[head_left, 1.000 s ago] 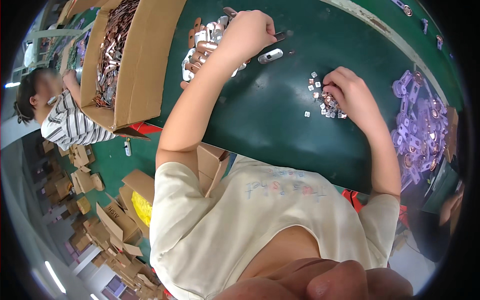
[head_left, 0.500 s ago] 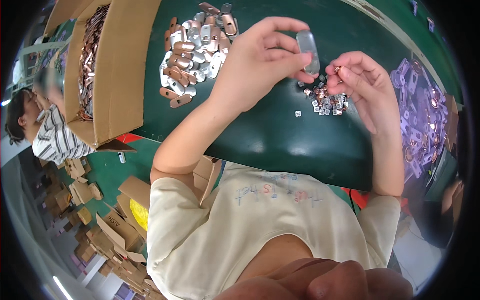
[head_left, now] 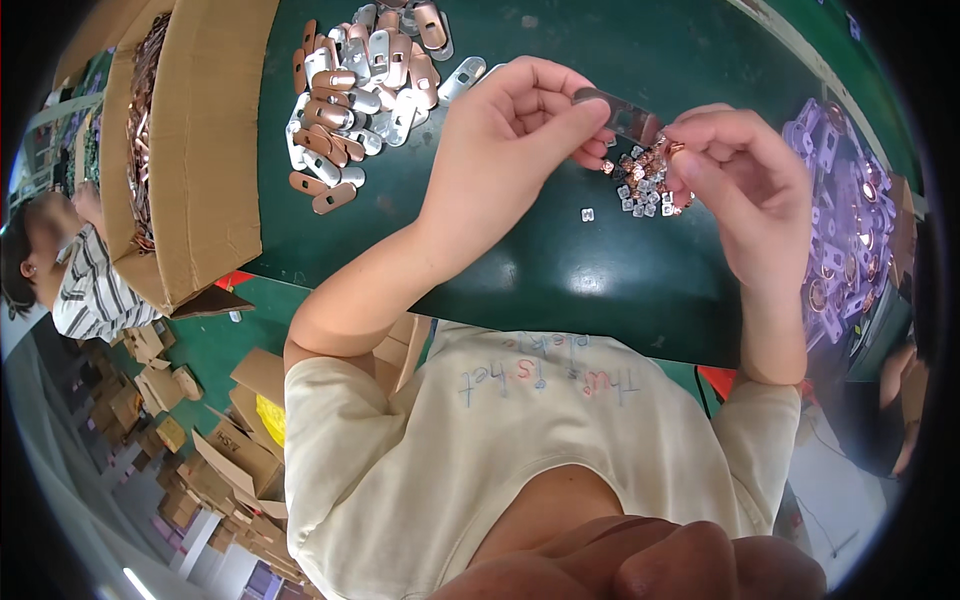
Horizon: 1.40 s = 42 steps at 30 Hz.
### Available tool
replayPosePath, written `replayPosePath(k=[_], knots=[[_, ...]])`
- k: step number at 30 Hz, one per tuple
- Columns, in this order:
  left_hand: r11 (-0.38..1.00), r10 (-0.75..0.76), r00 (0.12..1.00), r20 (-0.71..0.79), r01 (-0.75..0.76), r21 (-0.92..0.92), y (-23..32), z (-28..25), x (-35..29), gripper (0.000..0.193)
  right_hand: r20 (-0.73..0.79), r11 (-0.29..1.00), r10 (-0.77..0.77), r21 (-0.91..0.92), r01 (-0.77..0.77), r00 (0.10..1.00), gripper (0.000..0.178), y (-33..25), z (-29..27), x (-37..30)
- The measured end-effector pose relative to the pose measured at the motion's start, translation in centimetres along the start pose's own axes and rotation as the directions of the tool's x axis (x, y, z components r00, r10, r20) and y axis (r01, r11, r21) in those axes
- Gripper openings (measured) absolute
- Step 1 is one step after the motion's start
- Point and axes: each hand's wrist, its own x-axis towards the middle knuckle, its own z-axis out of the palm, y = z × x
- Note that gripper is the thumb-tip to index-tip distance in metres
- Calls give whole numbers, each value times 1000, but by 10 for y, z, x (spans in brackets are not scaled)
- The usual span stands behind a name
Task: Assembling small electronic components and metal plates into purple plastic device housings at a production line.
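Observation:
My left hand (head_left: 525,130) pinches one end of a flat, round-ended metal plate (head_left: 628,121). My right hand (head_left: 742,185) is closed around a small copper-coloured piece (head_left: 677,148) between thumb and forefinger, close to the plate's other end; whether the two touch cannot be made out. Under and between the hands lies a heap of little square metal pieces (head_left: 642,188), some silver, some copper. One silver square piece (head_left: 587,214) lies apart, nearer to me. To the left spreads a pile of silver and copper oblong plates (head_left: 345,110), many with a small square hole.
A cardboard box (head_left: 215,150) full of copper-coloured parts (head_left: 143,140) stands left on the green table (head_left: 560,290). Purple plastic parts (head_left: 840,240) are heaped at the right, seemingly in clear wrap. Another person (head_left: 95,290) is beyond the box. Open cartons (head_left: 235,455) stand on the floor.
My left hand has tilted the plate from nearly upright to nearly level and lowered it toward my right hand. My right hand has come in beside the plate's end, still pinching the copper piece.

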Motion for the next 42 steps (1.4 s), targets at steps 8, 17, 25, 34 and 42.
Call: replayPosePath(k=[8, 17, 25, 34, 42], knots=[[998, 23, 1000, 3, -22, -54, 10, 10, -20, 23, 206, 358, -655, -763, 539, 727, 26, 15, 13, 2], [982, 156, 982, 105, -143, -120, 2, 3, -17, 24, 558, -189, -645, -779, 598, 522, 30, 12, 14, 6], [997, 71, 997, -37, -71, -10, 5, -10, -5, 25, 140, 346, -524, -866, 360, 840, 35, -20, -19, 73], [994, 105, 994, 43, -105, 12, 5, -7, 1, 26, -248, 274, -132, -940, -206, 960, 69, 48, -331, 286], [990, 106, 993, -58, -100, 99, 5, -9, 2, 28, 70, 636, -5, -770, 57, 998, 24, -2, -167, 205]])
